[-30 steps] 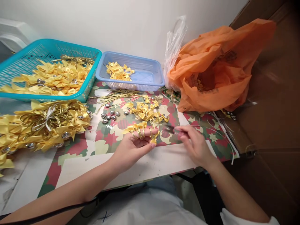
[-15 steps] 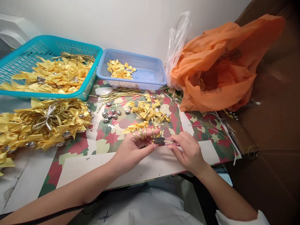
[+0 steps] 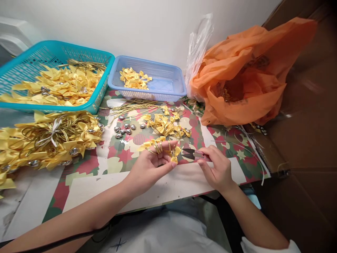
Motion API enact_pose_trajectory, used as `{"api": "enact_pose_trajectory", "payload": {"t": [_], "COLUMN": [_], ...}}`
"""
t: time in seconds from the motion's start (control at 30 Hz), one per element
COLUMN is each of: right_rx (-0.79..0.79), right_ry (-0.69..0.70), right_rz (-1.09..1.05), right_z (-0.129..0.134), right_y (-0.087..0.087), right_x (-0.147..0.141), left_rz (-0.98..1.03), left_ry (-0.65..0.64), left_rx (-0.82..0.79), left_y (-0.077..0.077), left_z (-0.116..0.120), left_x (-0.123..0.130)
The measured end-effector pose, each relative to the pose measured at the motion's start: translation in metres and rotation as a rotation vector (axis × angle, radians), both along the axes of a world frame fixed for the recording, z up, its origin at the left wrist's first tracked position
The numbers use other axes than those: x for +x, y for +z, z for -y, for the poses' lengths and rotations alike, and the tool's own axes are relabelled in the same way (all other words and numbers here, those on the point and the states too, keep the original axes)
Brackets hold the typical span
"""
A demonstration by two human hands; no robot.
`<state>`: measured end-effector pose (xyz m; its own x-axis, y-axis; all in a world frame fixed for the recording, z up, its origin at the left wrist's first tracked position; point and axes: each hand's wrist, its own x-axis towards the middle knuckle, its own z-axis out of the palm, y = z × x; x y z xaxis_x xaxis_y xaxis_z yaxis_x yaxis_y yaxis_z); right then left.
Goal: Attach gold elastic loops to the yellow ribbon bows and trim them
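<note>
1. Your left hand (image 3: 150,167) pinches a small yellow satin-like ribbon bow (image 3: 174,154) at the thumb tip; thin metallic-gold cord loops (image 3: 158,147) encircle an extended finger.
2. Your right hand (image 3: 217,168) grips pink-handled, dark-bladed snips (image 3: 191,156) between thumb and fingers.
3. Bow position: over the patterned work surface (image 3: 116,165), just left of the blades.
4. Change: half a second ago, the blades met your left fingertips; now they stand drawn back, parted and clear of the bow. This suggests a completed snip; what was cut cannot be told.
5. Markings: print on the crumpled orange plastic bag (image 3: 244,109) is illegible. Your white garment (image 3: 163,232) bears a blue cross-shaped mark (image 3: 118,244). No brand is readable.
</note>
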<state>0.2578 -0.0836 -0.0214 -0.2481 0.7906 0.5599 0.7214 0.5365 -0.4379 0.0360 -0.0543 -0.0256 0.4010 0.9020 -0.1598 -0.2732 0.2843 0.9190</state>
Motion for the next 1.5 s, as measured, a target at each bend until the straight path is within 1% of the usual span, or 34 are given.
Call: {"api": "enact_pose_trajectory", "payload": {"t": [0.07,0.2,0.27,0.43,0.5,0.63,0.7,0.77,0.87,0.93,0.97,1.07,1.2,1.33,1.4,1.5], "right_rx": [-0.012,-0.074,-0.123,-0.223,-0.269,-0.341,-0.381,-0.424,-0.497,-0.549,-0.559,-0.534,-0.468,-0.402,-0.414,-0.473], "right_ry": [-0.054,-0.207,-0.262,-0.319,-0.346,-0.448,-0.462,-0.411,-0.239,-0.134,-0.107,-0.061,-0.006,0.017,0.030,0.035], "right_rz": [-0.009,0.013,0.028,0.030,0.052,0.119,0.065,-0.063,-0.286,-0.373,-0.390,-0.361,-0.193,-0.156,-0.140,-0.081], "right_z": [-0.003,-0.014,-0.020,-0.028,-0.031,-0.036,-0.037,-0.037,-0.039,-0.045,-0.049,-0.067,-0.085,-0.088,-0.088,-0.087], "right_y": [-0.003,-0.009,-0.011,-0.015,-0.016,-0.018,-0.017,-0.013,-0.004,0.002,0.004,0.009,0.012,0.009,0.005,-0.001], "right_x": [0.006,0.025,0.033,0.045,0.049,0.055,0.055,0.050,0.035,0.022,0.016,0.001,-0.012,-0.017,-0.015,-0.011], "left_rz": [0.024,0.076,0.057,0.005,0.016,0.062,0.061,0.026,-0.050,-0.085,-0.096,-0.112,-0.117,-0.081,-0.050,-0.046], "left_ry": [0.000,0.028,0.024,0.021,0.021,0.012,-0.014,-0.046,-0.066,-0.082,-0.098,-0.152,-0.172,-0.146,-0.150,-0.177], "left_rx": [0.015,0.019,0.034,0.048,0.021,-0.048,-0.075,-0.089,-0.097,-0.110,-0.117,-0.138,-0.153,-0.164,-0.172,-0.200], "left_y": [-0.002,-0.005,-0.004,-0.003,-0.003,-0.001,0.000,0.001,0.001,0.002,0.003,0.005,0.007,0.007,0.007,0.008], "left_z": [0.000,0.000,0.000,-0.001,-0.002,-0.005,-0.006,-0.007,-0.006,-0.006,-0.006,-0.006,-0.007,-0.008,-0.008,-0.006], "left_x": [0.000,0.000,0.000,-0.002,-0.002,-0.001,-0.002,-0.002,-0.002,-0.001,-0.001,-0.001,-0.001,-0.002,-0.002,-0.001]}}
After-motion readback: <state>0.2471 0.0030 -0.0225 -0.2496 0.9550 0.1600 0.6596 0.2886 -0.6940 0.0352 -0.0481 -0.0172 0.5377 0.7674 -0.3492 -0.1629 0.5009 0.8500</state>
